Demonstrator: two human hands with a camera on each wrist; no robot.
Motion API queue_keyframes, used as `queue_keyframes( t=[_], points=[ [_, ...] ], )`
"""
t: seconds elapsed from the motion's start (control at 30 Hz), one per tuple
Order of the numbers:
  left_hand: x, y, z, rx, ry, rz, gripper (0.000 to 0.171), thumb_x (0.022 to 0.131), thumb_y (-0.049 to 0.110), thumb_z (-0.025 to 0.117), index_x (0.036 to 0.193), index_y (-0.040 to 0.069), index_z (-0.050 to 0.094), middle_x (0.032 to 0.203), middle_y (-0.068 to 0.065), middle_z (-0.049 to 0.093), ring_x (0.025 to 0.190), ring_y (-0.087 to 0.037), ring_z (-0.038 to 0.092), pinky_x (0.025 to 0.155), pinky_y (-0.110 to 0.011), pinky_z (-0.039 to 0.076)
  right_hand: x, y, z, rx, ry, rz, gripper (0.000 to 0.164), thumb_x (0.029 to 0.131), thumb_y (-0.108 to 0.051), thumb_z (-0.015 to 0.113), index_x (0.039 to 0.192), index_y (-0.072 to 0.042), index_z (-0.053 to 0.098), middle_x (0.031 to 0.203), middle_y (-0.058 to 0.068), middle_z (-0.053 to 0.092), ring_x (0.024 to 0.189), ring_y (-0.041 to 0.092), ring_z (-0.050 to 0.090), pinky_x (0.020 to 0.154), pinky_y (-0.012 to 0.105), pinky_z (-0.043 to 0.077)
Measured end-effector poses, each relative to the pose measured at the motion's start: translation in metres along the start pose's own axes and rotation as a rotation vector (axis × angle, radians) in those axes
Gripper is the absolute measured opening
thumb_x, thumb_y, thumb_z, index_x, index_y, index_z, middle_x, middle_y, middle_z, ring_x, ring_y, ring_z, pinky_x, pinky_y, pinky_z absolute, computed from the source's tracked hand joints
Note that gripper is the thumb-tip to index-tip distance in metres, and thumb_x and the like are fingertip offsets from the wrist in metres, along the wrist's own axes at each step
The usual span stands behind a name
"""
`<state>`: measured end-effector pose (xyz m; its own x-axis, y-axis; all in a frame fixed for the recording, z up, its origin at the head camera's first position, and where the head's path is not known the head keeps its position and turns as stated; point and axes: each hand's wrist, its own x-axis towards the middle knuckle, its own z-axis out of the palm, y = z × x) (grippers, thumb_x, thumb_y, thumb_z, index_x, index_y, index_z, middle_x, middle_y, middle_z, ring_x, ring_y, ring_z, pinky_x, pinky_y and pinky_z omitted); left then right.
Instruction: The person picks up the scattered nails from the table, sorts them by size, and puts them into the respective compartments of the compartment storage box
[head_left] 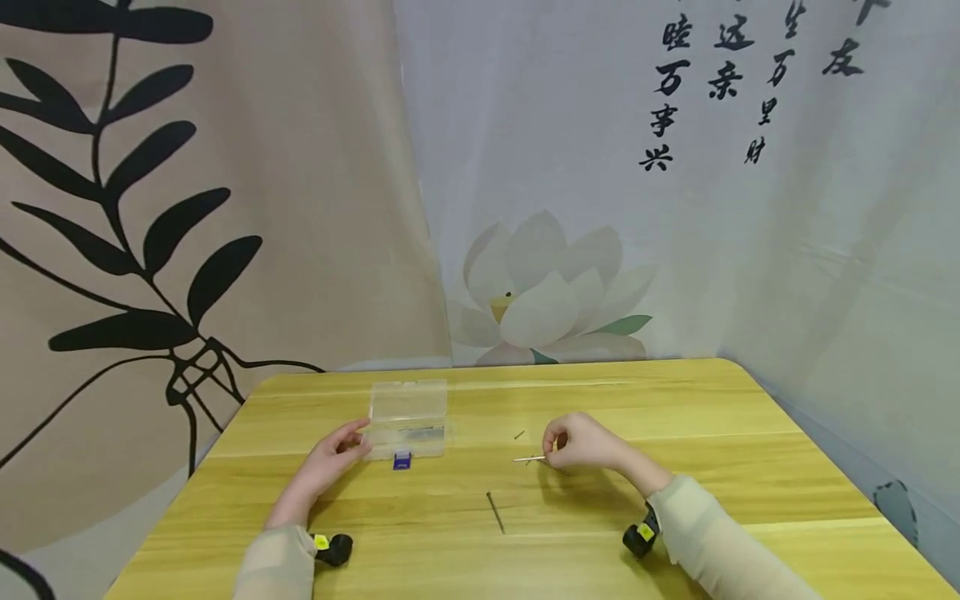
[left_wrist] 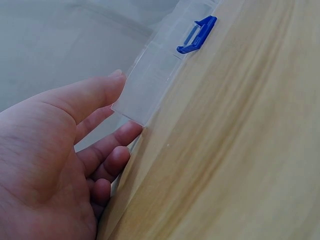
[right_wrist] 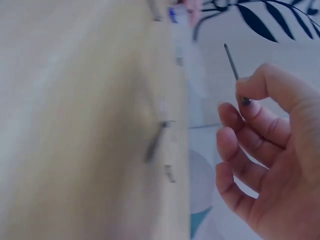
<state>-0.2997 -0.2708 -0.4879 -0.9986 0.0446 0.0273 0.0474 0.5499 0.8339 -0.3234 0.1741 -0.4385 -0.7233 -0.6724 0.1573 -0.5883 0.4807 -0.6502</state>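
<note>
Nail 1 (head_left: 496, 513) is lying nearest, loose on the wooden table (head_left: 420, 550). Nail 2 (head_left: 528, 458) is pointing leftward farther off, above the table, where the right hand (head_left: 581, 442) is pinching it between thumb and finger. The left hand (head_left: 337, 457), fingers relaxed, is touching the left end of an open clear box (head_left: 407, 406). Behind, printed cloth (head_left: 322, 167) is hanging.

Head view bright, evenly lit; soft shadow (head_left: 581, 492) on table (head_left: 420, 525) just nearside of right fingers (head_left: 558, 459). Left wrist view dimmer, greyish; grain right of left fingers (left_wrist: 116, 159) soft. Right wrist view hazy, table left of right fingers badly blurred.
</note>
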Motion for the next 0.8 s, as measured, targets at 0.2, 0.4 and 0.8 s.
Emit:
queue_keyframes(
  t=[0.2, 0.4, 0.8],
  points=[
    [0.000, -0.002, -0.001, 0.002, 0.013, 0.004, 0.054, 0.097, 0.026, 0.062, 0.145, 0.007, 0.045, 0.121, -0.014, 0.056, 0.107, -0.027, 0.049, 0.090, -0.041, 0.039, 0.012, -0.007, -0.015, 0.144, 0.062, -0.023, 0.005, 0.082, -0.006, 0.068, 0.081, -0.011, 0.068, 0.074, -0.004, 0.062, 0.063, 0.011, 0.050, 0.059, 0.026, 0.043],
    [-0.001, 0.000, 0.000, 0.002, 0.022, 0.016, 0.053, 0.097, 0.026, 0.062, 0.144, 0.007, 0.046, 0.121, -0.016, 0.056, 0.107, -0.028, 0.049, 0.090, -0.042, 0.040, 0.023, -0.018, -0.018, 0.235, 0.106, -0.049, 0.004, 0.087, -0.007, 0.066, 0.086, -0.004, 0.067, 0.078, 0.001, 0.063, 0.067, 0.014, 0.052, 0.061, 0.029, 0.045],
    [-0.005, 0.002, 0.002, -0.009, 0.016, 0.023, 0.055, 0.097, 0.025, 0.062, 0.144, 0.005, 0.045, 0.120, -0.015, 0.056, 0.104, -0.026, 0.049, 0.087, -0.037, 0.041, 0.029, -0.018, -0.011, 0.302, 0.162, -0.043, 0.003, 0.085, 0.001, 0.065, 0.086, -0.001, 0.067, 0.082, 0.004, 0.062, 0.067, 0.012, 0.052, 0.062, 0.028, 0.046]
  ],
)
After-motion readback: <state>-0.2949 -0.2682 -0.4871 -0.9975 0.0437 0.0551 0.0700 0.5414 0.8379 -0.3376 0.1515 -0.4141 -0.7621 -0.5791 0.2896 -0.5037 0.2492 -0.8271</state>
